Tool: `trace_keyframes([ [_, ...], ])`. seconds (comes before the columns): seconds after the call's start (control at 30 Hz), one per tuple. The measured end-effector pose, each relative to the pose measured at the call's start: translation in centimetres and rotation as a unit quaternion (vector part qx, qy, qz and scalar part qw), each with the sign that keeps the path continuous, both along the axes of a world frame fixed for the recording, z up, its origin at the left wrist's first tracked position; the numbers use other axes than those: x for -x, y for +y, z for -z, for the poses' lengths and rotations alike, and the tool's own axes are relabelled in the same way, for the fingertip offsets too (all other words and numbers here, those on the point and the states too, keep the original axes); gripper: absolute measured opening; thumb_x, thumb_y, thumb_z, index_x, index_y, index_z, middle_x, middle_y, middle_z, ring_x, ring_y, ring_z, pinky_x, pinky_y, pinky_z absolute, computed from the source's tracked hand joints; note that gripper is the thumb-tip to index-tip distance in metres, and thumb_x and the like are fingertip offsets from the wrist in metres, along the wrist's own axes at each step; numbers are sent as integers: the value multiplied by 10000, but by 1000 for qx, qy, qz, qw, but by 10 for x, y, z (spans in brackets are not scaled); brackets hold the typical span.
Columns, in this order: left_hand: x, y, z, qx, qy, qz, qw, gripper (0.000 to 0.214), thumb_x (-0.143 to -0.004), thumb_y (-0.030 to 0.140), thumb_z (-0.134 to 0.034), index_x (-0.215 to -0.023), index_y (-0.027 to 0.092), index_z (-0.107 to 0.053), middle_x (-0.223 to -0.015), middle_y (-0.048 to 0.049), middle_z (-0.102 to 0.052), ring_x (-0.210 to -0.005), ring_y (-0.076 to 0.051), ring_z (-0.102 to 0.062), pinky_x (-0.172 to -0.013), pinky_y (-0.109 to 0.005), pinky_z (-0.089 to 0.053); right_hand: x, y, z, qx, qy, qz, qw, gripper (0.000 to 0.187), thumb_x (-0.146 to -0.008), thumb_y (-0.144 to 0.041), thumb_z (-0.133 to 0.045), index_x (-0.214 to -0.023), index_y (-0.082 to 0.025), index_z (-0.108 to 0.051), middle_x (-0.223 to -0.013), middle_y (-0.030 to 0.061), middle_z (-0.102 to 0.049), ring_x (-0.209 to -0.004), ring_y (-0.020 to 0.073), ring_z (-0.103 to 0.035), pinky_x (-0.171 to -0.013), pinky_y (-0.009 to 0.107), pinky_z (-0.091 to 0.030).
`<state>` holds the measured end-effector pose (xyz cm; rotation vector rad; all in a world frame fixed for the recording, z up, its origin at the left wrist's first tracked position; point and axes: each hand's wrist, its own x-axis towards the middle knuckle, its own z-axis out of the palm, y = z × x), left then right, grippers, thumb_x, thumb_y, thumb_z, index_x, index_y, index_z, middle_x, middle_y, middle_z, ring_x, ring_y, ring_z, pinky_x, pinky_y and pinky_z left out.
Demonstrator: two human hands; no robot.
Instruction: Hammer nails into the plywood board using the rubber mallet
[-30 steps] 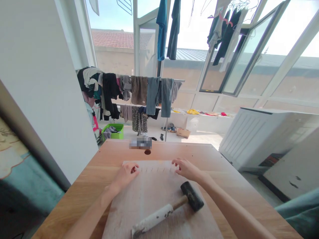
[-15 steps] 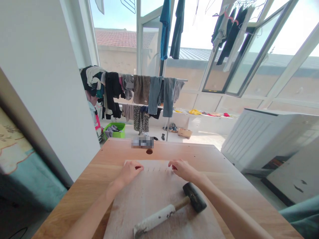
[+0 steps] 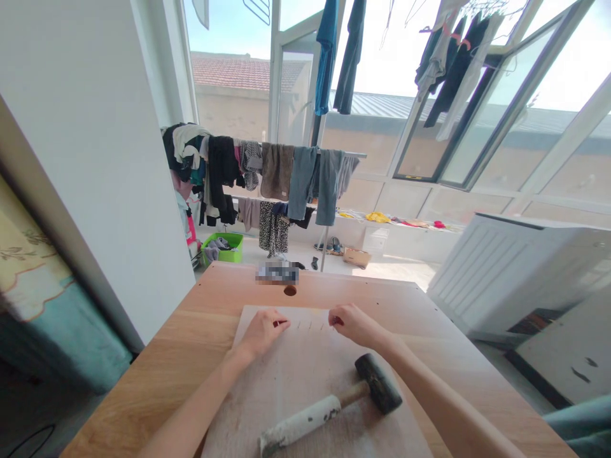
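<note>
Edging inward, the left hand point(image 3: 264, 332) nears the right hand point(image 3: 357, 323) along thin pins point(image 3: 310, 325) on a pale board point(image 3: 286, 381); neither grip is discernible. Sideways pressure could bend pins.

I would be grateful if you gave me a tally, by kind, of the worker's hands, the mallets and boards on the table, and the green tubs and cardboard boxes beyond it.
Left hand and right hand: 2
Mallet: 1
Board: 1
Green tub: 1
Cardboard box: 1
Total: 6
</note>
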<state>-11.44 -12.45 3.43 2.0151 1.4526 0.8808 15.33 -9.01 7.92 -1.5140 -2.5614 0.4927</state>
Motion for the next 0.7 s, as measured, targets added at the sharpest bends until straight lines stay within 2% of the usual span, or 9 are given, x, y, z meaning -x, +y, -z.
trace_keyframes([
  [0.23,-7,4,1,-17,-3,18,1000,296,-866,315,-568,-698,169,-763,-744,-47,-700,-687,-161,-608,-690,-262,-410,19,-1,1,-13,21,17,1000,245,-727,-49,-554,-810,-190,-736,-763,21,-699,-709,141,-593,-624,217,-371],
  [0.37,-13,3,1,-30,-14,1,999,345,-906,345,-533,-711,166,-754,-743,-47,-672,-671,-152,-583,-687,-263,-407,28,-1,10,-5,17,16,1000,248,-721,-26,-563,-792,-188,-737,-769,27,-715,-699,138,-594,-631,214,-373],
  [0.5,-23,5,5,-20,-16,24,999,291,-883,332,-571,-737,178,-770,-753,-47,-694,-687,-160,-599,-680,-259,-416,25,0,16,7,20,6,1000,226,-719,-45,-597,-797,-200,-740,-757,19,-718,-683,139,-603,-631,213,-384],
  [0.7,-34,8,4,-19,-24,26,999,310,-886,309,-556,-685,172,-750,-735,-49,-679,-695,-168,-596,-701,-268,-415,29,-2,9,-25,54,6,998,210,-759,-74,-566,-778,-193,-738,-715,24,-705,-662,142,-598,-610,212,-375],
])
